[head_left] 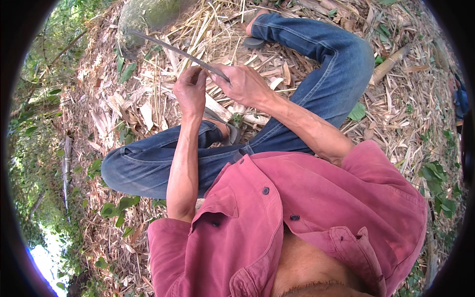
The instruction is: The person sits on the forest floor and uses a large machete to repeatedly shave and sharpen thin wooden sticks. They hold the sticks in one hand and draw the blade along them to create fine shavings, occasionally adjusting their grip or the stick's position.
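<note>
My right hand [241, 85] is closed around the near end of a long, narrow, dark grey strip [168, 46] that looks like a blade seen nearly edge-on. From my fist the strip slants away to the far left, its tip in front of a rounded, mossy stone [151, 15]. My left hand [190, 91] is just left of the right one, below the strip. Its thumb and fingers are pinched together, and what lies between them, if anything, is too small to make out. Both hands are raised in front of my bent legs in blue jeans [316, 94].
Dry leaves and bamboo-like husks [118, 106] cover the ground, with a heap of pale straw [208, 27] beyond my hands. A cut stalk [391, 64] lies at the right. Green plants [435, 180] grow at the right, with more undergrowth at the left.
</note>
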Motion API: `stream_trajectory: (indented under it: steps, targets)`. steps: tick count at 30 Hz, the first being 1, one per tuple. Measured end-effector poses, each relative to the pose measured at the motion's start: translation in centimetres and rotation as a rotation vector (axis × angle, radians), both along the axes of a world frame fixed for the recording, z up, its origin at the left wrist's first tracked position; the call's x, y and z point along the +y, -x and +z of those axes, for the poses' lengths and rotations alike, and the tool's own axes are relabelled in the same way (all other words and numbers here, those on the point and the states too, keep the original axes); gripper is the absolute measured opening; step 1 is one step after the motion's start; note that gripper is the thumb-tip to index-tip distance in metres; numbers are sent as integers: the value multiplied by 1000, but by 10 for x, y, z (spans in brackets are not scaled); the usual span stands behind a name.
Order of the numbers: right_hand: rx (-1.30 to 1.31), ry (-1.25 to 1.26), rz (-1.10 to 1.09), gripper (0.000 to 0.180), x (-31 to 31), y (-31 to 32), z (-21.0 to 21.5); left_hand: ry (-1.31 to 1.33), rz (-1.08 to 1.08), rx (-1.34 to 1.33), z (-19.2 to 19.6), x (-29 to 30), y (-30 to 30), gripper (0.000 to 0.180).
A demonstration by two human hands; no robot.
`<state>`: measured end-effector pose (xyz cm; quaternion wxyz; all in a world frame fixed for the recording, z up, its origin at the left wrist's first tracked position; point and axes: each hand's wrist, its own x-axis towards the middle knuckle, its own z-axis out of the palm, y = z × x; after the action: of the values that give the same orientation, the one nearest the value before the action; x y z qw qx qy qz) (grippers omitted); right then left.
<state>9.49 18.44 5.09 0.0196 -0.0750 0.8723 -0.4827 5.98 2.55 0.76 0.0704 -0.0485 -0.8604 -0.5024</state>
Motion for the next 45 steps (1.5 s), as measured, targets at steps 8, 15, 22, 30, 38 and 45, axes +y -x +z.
stream_trajectory:
  steps: [8, 15, 22, 30, 38, 45]
  targets:
    - [18, -98, -45, 31, -6, 0, -11, 14, 7, -73, 1, 1, 1, 14]
    - [64, -81, -80, 32, -4, 0, -13, 29, 30, 42, 35, 14, -13, 13]
    - [-11, -66, -36, 33, -4, -1, -4, 40, 62, 79, 28, 11, -12, 11]
    - [-152, 10, 2, 31, 0, -1, 5, 27, 34, 101, 33, 9, -10, 10]
    - [21, 105, -59, 36, -1, -4, -4, 9, 48, 74, 30, 5, -10, 9]
    - [35, 52, -30, 34, -2, -4, -10, 18, 35, 93, 32, 8, -10, 10]
